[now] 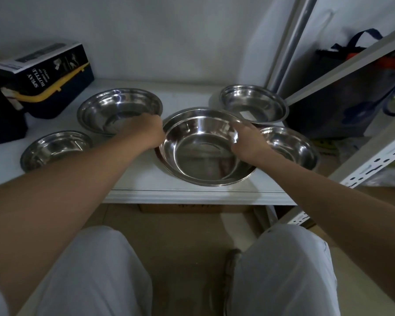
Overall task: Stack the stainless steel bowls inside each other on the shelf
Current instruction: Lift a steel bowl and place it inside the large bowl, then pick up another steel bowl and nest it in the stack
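Hands, left hand and right hand, are gripping the nested bowl rim, fingers curled; left of it, box reading "SPRAY BOTTLE".

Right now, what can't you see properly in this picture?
- Head view: the count of bowls in the centre stack; only thin rim edges show.
- Fingertips of the left hand and right hand; curled over the rim.
- Box under the shelf; the shelf hides most of it.
- Dark bag, right; blurred, behind shelf rails.
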Tool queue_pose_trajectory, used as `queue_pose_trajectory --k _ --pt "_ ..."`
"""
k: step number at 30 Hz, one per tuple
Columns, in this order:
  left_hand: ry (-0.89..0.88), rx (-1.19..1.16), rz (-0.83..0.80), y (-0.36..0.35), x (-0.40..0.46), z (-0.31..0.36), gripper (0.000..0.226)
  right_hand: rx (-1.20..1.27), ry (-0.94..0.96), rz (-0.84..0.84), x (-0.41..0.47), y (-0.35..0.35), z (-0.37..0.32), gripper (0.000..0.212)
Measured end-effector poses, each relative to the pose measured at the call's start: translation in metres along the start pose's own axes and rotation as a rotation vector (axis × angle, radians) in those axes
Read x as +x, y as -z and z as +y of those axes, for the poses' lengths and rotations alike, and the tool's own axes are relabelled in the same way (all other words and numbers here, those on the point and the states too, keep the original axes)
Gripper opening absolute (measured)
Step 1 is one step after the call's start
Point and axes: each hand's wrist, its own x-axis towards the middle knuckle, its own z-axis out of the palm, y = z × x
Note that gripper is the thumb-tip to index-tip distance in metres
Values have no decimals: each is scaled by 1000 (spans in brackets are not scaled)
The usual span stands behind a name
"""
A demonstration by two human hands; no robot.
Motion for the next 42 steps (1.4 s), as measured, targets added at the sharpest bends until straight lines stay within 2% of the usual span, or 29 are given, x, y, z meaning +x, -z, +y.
queue_pose_trajectory --k 6,10,14,18,21,24,28,30,34,39,42 --pt "-34 46 91 9 16 -10 29 -18 16 124 34 16 -12 41" --pt "-16 231 114 -1 32 -29 35 -18 -22 159 73 24 -23 34" --pt "19 190 82 -15 41 -45 27 -64 -133 70 99 17 -18 38" --pt "-20 138 105 -15 49 -49 23 -45 -181 27 113 10 -15 32" --pt "-62 119 32 -12 48 -46 16 -52 -204 8 119 11 -15 31" --pt "-59 159 49 -14 47 -44 11 -53 -235 -11 124 10 -13 35" --pt "-94 137 81 -18 47 -38 32 -243 -279 137 128 9 -11 58" --pt "-116 118 90 -19 48 -35 36 -247 -271 117 130 8 -8 62" --pt "-143 91 73 -20 50 -34 36 -82 -303 -17 132 6 -1 48" --pt "-277 64 55 -15 49 -38 21 -177 -210 34 136 5 -8 34" --pt "-312 94 34 -10 45 -39 30 -285 -143 120 133 5 -17 31"
